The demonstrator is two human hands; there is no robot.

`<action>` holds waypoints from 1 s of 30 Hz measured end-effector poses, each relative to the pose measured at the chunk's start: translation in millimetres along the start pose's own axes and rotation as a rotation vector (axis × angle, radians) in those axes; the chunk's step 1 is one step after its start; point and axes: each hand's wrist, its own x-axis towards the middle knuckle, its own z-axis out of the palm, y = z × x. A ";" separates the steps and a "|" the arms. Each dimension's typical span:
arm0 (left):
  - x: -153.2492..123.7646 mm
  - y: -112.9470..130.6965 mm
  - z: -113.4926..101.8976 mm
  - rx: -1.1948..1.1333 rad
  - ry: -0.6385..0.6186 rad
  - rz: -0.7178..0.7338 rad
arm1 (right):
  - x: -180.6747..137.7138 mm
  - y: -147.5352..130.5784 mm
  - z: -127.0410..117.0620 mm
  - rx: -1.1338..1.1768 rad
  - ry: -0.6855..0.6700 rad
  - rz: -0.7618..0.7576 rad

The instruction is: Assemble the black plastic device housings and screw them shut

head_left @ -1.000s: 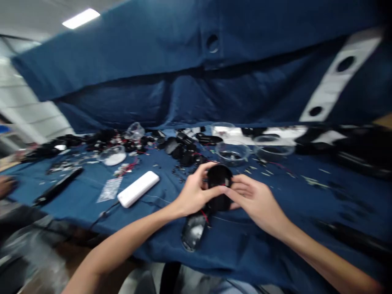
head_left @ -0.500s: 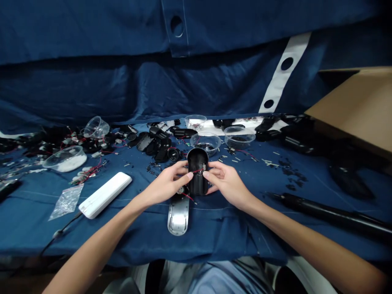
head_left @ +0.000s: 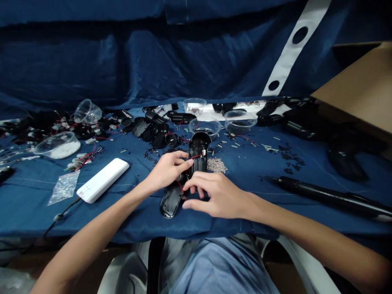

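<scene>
A black cylindrical housing (head_left: 198,153) with a red wire across it lies on the blue cloth table (head_left: 137,212). My left hand (head_left: 167,168) grips its left side, fingers curled round it. Joined to the housing by the red wire, a black oval cover (head_left: 170,201) lies just below it. My right hand (head_left: 214,194) rests beside that cover, below the housing, its fingertips bent down and pinched near the wire; what they hold is hidden. A small heap of silvery screws (head_left: 216,164) lies right of the housing.
A white bar-shaped device (head_left: 103,180), a small plastic bag (head_left: 64,187) and clear bowls (head_left: 56,145) lie to the left. More clear bowls (head_left: 240,121) and black parts (head_left: 156,131) sit behind. A long black tube (head_left: 327,197) and a cardboard box (head_left: 361,87) are on the right.
The camera tilted down and steadied. My right hand left the housing's right side and came down to the oval cover. The cover now shows its dark side, angled left.
</scene>
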 end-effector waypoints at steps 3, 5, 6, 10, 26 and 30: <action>-0.6 1.9 0.0 -0.012 0.014 -0.024 | -2.5 5.7 12.5 0.008 -0.053 -0.038; -0.8 2.1 0.6 -0.054 0.012 -0.045 | -2.0 10.9 16.7 -0.019 -0.006 -0.088; -0.9 2.0 1.2 -0.082 0.009 -0.056 | -1.0 12.6 17.4 -0.003 0.027 -0.115; -1.3 2.2 5.5 -0.253 -0.020 -0.045 | 6.8 10.6 11.4 0.348 0.193 0.012; -13.0 -2.9 21.8 -0.135 0.089 0.206 | 17.8 5.2 -14.7 0.857 0.372 0.637; -15.8 0.5 22.6 -0.041 0.114 0.244 | 19.3 4.0 -16.5 0.859 0.361 0.653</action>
